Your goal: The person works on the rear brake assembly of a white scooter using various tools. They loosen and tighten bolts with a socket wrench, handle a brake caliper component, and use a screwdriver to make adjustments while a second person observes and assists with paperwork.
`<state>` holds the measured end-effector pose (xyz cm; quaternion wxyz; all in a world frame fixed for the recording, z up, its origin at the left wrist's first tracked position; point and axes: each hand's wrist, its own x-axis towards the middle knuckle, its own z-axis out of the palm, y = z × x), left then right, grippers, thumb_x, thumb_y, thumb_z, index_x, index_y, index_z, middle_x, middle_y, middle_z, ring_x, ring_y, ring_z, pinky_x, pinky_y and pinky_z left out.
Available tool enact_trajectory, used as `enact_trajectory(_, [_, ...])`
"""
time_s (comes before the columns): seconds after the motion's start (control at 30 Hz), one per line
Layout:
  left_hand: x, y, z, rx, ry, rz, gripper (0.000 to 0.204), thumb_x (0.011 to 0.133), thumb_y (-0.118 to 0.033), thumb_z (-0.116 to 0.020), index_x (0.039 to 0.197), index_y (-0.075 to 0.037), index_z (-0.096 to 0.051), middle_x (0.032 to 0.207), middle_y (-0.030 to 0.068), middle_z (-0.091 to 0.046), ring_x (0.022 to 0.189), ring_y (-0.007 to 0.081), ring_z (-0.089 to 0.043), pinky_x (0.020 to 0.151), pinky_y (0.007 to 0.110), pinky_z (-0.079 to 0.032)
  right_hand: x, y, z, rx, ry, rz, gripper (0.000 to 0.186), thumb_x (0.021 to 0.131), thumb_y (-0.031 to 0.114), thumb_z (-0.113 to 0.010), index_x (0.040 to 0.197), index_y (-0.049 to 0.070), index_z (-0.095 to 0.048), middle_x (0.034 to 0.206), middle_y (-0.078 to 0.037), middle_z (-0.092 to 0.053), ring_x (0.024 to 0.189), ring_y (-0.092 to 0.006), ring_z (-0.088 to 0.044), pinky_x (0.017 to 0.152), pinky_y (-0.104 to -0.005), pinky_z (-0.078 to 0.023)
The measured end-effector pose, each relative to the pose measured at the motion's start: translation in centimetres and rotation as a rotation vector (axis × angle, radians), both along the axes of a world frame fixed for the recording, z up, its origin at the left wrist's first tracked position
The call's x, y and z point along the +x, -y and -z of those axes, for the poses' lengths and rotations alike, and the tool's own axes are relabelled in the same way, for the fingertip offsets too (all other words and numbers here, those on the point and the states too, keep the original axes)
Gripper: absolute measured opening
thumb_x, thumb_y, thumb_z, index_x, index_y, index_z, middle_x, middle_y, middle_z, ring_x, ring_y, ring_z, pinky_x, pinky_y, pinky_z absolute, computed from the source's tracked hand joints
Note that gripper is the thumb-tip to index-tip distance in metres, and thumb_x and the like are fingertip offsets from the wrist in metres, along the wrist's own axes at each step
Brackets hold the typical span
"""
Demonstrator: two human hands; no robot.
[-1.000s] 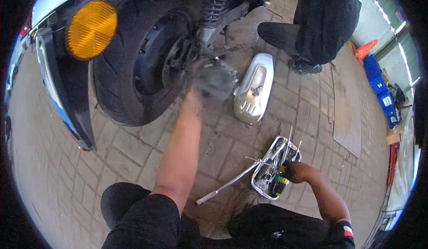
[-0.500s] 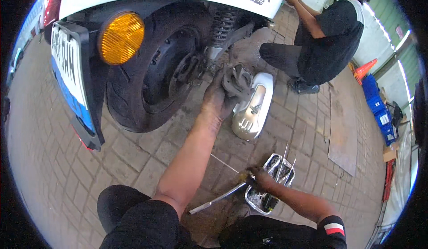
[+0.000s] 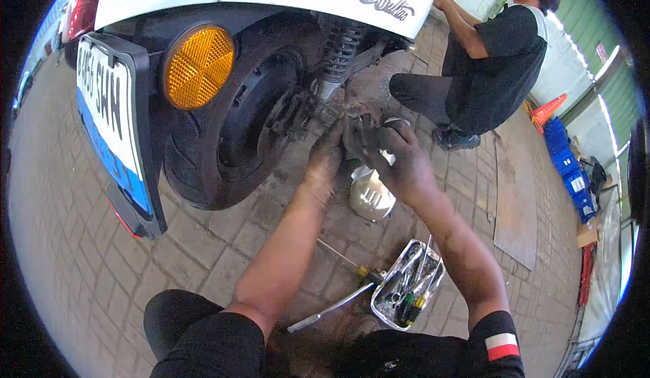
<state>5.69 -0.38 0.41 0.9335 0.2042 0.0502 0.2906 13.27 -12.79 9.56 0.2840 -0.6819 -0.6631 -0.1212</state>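
A white scooter's rear wheel (image 3: 223, 134) stands in front of me, with its hub (image 3: 291, 110) and shock spring (image 3: 338, 50) exposed. My left hand (image 3: 325, 161) and my right hand (image 3: 399, 161) are both closed on a dark greasy part (image 3: 359, 134) just right of the hub. Below my hands a silver metal cover (image 3: 371, 198) lies on the paving, partly hidden by my right hand.
A metal tray of tools (image 3: 406, 290), a screwdriver (image 3: 342, 257) and a long wrench (image 3: 328, 308) lie by my knees. Another person (image 3: 487, 67) in black crouches beyond the scooter. A flat board (image 3: 514, 202) and blue crates (image 3: 569, 168) lie at the right.
My right hand left the tool tray and came up to join my left hand on the dark part. My view moved closer to the wheel.
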Motion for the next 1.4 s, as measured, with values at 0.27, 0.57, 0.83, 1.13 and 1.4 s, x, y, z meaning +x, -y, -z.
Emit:
enact_trajectory(0.27, [0.0,0.2,0.3,0.041,0.016,0.015,0.042,0.095,-0.039,-0.046,0.121,-0.007,-0.054,0.118,0.0082,-0.058,0.109,0.0215,-0.054,0.096,0.037,-0.042,0.1,0.7,1.4,0.036,0.344,-0.015,0.036,0.07,0.014,-0.064,0.105,0.017,-0.062,0.096,-0.009,-0.055,0.085,-0.0301,-0.058,0.072,-0.0407,-0.05])
enact_trajectory(0.57, [-0.5,0.3,-0.5,0.052,-0.015,-0.03,0.043,0.092,-0.041,-0.053,0.115,-0.005,-0.059,0.106,0.009,-0.064,0.093,0.0193,-0.061,0.082,0.033,-0.05,1.8,0.9,0.3,-0.177,0.585,-0.062,0.038,0.074,0.015,-0.057,0.111,0.023,-0.062,0.11,-0.011,-0.053,0.096,-0.028,-0.056,0.076,-0.0394,-0.048])
enact_trajectory(0.83, [-1.3,1.3,-2.8,-0.001,-0.051,-0.039,0.039,0.095,-0.036,-0.048,0.114,-0.004,-0.058,0.107,0.0101,-0.063,0.095,0.0211,-0.061,0.086,0.034,-0.05,3.3,2.3,3.4,-0.026,0.507,-0.156,0.037,0.071,0.01,-0.063,0.108,0.017,-0.064,0.104,-0.007,-0.056,0.09,-0.0233,-0.061,0.072,-0.0327,-0.053])
enact_trajectory(1.13, [-0.6,0.8,-1.7,-0.056,0.135,0.025,0.04,0.096,-0.037,-0.045,0.114,-0.004,-0.055,0.106,0.0112,-0.06,0.098,0.0232,-0.058,0.089,0.038,-0.048,-1.5,2.9,5.5,0.047,-1.068,0.059,0.04,0.08,0.005,-0.07,0.11,0.002,-0.043,0.1,-0.01,-0.06,0.09,-0.0166,-0.059,0.079,-0.0285,-0.048])
enact_trajectory(1.4, [-0.8,2.1,-4.3,0.053,0.077,0.065,0.045,0.093,-0.044,-0.044,0.116,-0.006,-0.053,0.109,0.0109,-0.058,0.098,0.0255,-0.057,0.087,0.04,-0.049,1.3,3.2,4.7,0.038,-1.541,0.126,0.04,0.08,0.014,-0.072,0.11,-0.004,-0.052,0.097,-0.013,-0.063,0.091,-0.0189,-0.06,0.081,-0.0282,-0.048])
